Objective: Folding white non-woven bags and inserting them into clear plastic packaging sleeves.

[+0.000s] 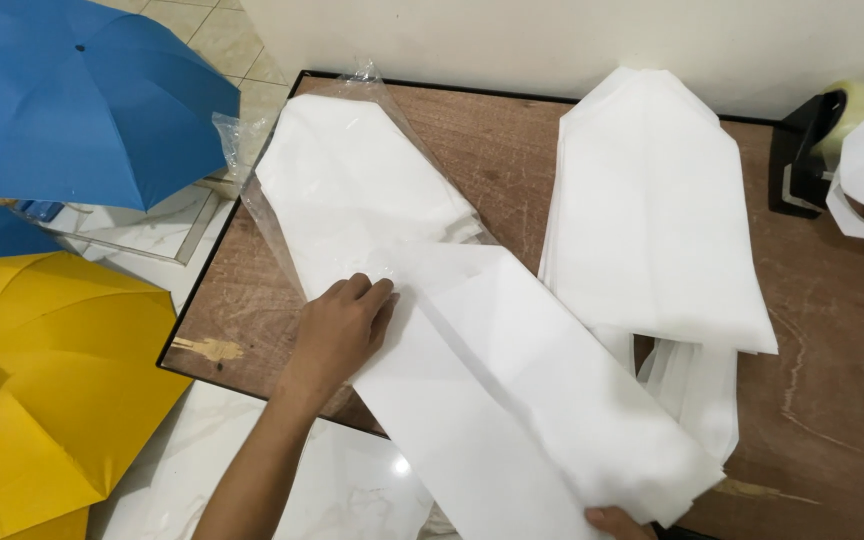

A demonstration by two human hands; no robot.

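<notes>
- White sheets, long and pointed, lie slantwise across the brown wooden counter, their near end hanging past its front edge.
- Their far end sits half inside a clear plastic bag that reaches toward the counter's far left corner.
- Left hand lies flat, fingers loosely together, pressing down where the bag's mouth meets the sheets.
- Right hand shows only as fingertips at the bottom edge, gripping the sheets' near end; I cannot tell how tightly.
- By my reading the bundle is partway between bag and counter, one hand pinning the plastic while the other works the sheets.
- Any further sliding would need the bag held firmly, since the thin film looks ready to wrinkle and drag.
- Second stack of the same white sheets lies just to the right, unbagged.
- Tape dispenser stands at the far right; blue umbrella and yellow umbrella sit open on the floor, left.
</notes>
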